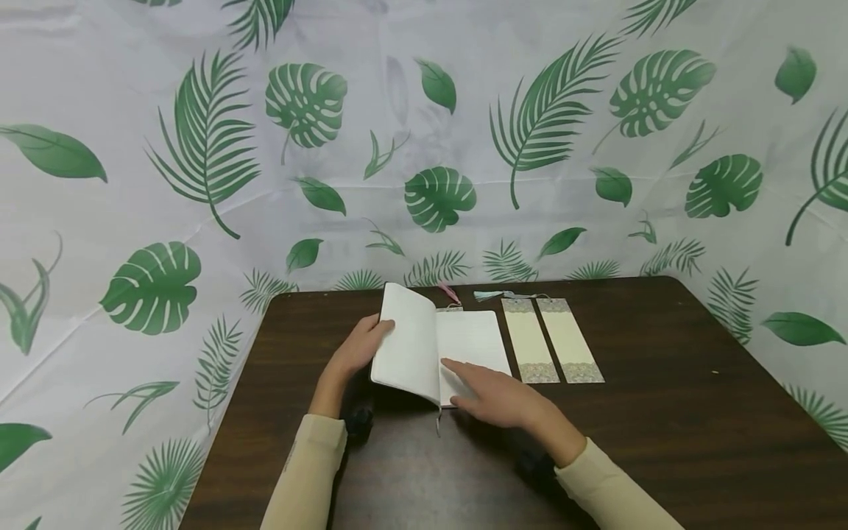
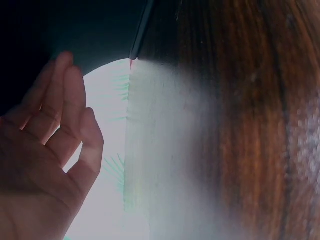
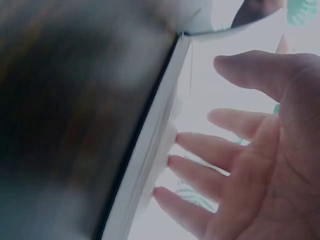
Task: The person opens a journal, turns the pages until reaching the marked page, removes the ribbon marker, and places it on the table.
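An open notebook (image 1: 470, 331) with blank white pages lies on the dark wooden table, its left side tilted up. My left hand (image 1: 358, 346) holds that raised side at its outer edge, thumb over the page and fingers behind the dark cover. In the left wrist view those fingers lie against the cover's shaded back. My right hand (image 1: 500, 394) is over the lower right page with fingers extended. The right wrist view shows its fingertips (image 3: 181, 139) at the page surface, beside the page block's edge. A thin ribbon marker (image 1: 439, 423) hangs from the spine's lower end.
Two cream bookmarks (image 1: 530, 342) with patterned ends lie side by side right of the notebook. A pale blue tassel (image 1: 489, 295) extends from their tops. Behind the notebook, a pink tassel (image 1: 450, 293) shows. A leaf-printed cloth (image 1: 371, 243) hangs along the table's far edge.
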A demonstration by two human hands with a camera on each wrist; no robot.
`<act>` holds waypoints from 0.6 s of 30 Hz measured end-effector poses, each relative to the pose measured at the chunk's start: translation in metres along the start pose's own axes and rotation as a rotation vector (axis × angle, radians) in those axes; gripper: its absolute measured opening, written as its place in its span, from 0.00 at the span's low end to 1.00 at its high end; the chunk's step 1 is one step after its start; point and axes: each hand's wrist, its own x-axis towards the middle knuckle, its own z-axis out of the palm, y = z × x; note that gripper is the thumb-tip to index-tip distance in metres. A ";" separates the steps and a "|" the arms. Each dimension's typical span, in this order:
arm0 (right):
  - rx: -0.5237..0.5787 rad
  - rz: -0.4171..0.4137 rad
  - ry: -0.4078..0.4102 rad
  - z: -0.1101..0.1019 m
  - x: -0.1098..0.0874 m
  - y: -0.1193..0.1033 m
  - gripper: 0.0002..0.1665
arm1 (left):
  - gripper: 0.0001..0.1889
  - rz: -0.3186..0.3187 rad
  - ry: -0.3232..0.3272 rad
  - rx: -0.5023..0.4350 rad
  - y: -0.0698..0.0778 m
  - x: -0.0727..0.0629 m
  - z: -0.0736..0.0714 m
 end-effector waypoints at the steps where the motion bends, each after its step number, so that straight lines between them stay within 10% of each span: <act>1: -0.011 0.015 -0.005 -0.002 -0.001 0.002 0.39 | 0.24 -0.004 -0.002 -0.002 0.000 0.000 0.000; 18: -0.145 0.043 -0.013 -0.014 -0.004 0.020 0.40 | 0.25 -0.020 0.004 0.001 0.000 0.000 0.000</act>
